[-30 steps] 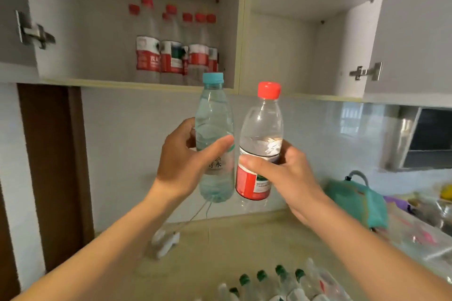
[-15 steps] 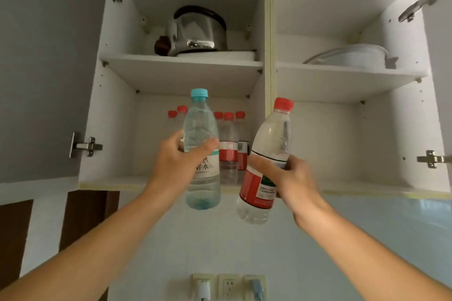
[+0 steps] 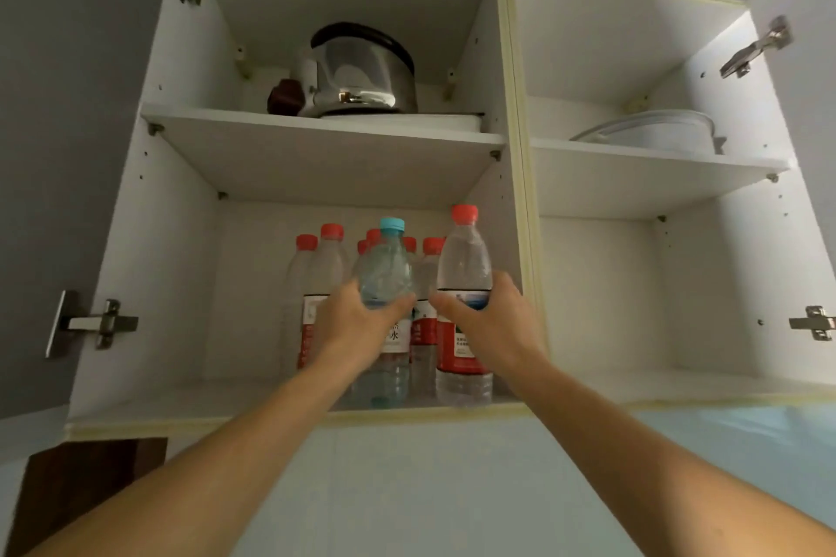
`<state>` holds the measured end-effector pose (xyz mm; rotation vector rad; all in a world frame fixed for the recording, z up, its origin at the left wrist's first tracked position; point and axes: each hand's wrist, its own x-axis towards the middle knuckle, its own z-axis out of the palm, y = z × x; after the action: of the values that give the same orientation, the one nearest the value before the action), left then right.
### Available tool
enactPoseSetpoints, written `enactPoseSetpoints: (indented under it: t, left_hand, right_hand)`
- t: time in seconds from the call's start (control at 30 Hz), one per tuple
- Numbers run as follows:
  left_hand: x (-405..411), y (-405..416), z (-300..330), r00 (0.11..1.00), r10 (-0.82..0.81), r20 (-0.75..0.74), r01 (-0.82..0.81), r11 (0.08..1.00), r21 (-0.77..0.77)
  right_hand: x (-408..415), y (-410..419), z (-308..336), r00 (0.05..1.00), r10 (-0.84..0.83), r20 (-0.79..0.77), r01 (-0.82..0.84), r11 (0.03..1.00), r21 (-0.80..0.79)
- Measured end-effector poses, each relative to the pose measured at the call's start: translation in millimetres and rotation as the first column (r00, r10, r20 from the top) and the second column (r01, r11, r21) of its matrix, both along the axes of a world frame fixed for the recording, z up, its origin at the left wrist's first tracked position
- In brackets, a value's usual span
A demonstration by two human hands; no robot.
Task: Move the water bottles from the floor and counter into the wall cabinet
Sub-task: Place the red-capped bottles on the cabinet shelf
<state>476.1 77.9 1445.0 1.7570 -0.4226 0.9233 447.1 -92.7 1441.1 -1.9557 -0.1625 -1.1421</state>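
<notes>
While both forearms reach up from the bottom of the view, the left hand [image 3: 357,321] wraps its grip round the middle of the blue-capped bottle [image 3: 385,280], thumb across the front, and the right hand [image 3: 491,321] curls its grip round the red-capped bottle [image 3: 464,267] at the top of its label. Half a second ago both bottles hung in the air in front of the wall cabinet [image 3: 135,240], the red-capped one tilted; now both stand upright with their bases at the front of the lower left shelf [image 3: 190,398], side by side and just apart. The view has also come closer and tipped upward, so the wall sockets under the cabinet are gone from sight.

On the blue-capped bottle's pale label one character, 水, can be read below the thumb; the rest is covered. The red-capped bottle carries a red label with a dark band and small white print too fine to read.

Behind them stands a cluster of red-capped bottles [image 3: 316,285] with red and white labels, their writing blurred. Above, on the upper left shelf, sits a steel kettle [image 3: 357,72]; on the upper right shelf lies a white dish [image 3: 656,133]. Both doors hang open on metal hinges [image 3: 97,323].
</notes>
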Motion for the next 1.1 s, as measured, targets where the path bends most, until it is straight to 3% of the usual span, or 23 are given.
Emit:
enactPoseSetpoints:
  t: [0.1,0.2,0.37,0.43,0.63,0.8,0.97,1.1]
  left_hand:
    - [15.6,-6.1,-7.6,0.999,0.032,0.023,-0.032,0.999,-0.006]
    - [21.3,-15.3,-16.4,0.995,0.068,0.068,-0.071,0.997,0.034]
    - [20.3,-18.0,-36.7,0.961,0.247,0.128,-0.273,0.921,0.277]
    - [18.3,-11.4,-39.0,0.963,0.228,0.145,-0.264,0.906,0.330]
    - [15.4,1.0,-31.7,0.976,0.209,0.066,-0.217,0.873,0.436]
    - [17.2,-8.7,-34.7,0.941,0.311,0.132,-0.336,0.834,0.438]
    - [18.0,-4.0,-36.3,0.967,0.240,0.083,-0.252,0.871,0.421]
    - [12.8,31.8,-24.9,0.960,0.191,0.205,-0.250,0.915,0.316]
  right_hand:
    - [16.0,7.9,-5.3,0.995,-0.092,0.029,0.093,0.995,-0.041]
    - [25.1,12.8,-18.4,0.951,-0.290,0.106,0.303,0.942,-0.145]
    - [32.5,16.6,-47.0,0.768,-0.379,0.516,0.555,0.796,-0.241]
    - [37.2,11.0,-52.3,0.725,-0.370,0.581,0.602,0.750,-0.274]
    - [46.0,-9.2,-60.8,0.762,-0.328,0.558,0.595,0.694,-0.404]
    - [48.4,-15.7,-62.9,0.797,-0.348,0.494,0.573,0.695,-0.435]
    - [38.4,7.7,-58.4,0.827,-0.323,0.460,0.516,0.759,-0.397]
    - [32.1,35.2,-53.5,0.845,-0.213,0.491,0.467,0.742,-0.481]
